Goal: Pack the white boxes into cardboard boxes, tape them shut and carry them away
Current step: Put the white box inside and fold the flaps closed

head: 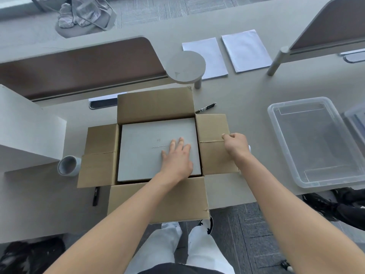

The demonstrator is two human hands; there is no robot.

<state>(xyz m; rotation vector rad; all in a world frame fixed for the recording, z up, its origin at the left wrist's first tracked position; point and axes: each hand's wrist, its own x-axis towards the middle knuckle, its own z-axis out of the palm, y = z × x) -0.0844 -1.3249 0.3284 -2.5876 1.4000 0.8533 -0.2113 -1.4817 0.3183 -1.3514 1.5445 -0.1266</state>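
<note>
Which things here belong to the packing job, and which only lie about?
For the job: open brown cardboard box; flat white box inside it; roll of tape; left hand flat on the white box; right hand on a side flap.

Lying about: clear plastic tub; black pen; white paper sheets.

The grey table (246,91) bears an open cardboard box (156,103), tape roll (68,166), pen (205,108), papers (246,50) and clear tub (316,143).

Both bare forearms reach forward. The left hand (176,156) lies flat, palm down, fingers straight and slightly spread. The right hand (236,144) is curled, apparently pinching something between thumb and fingers, knuckles up.
</note>
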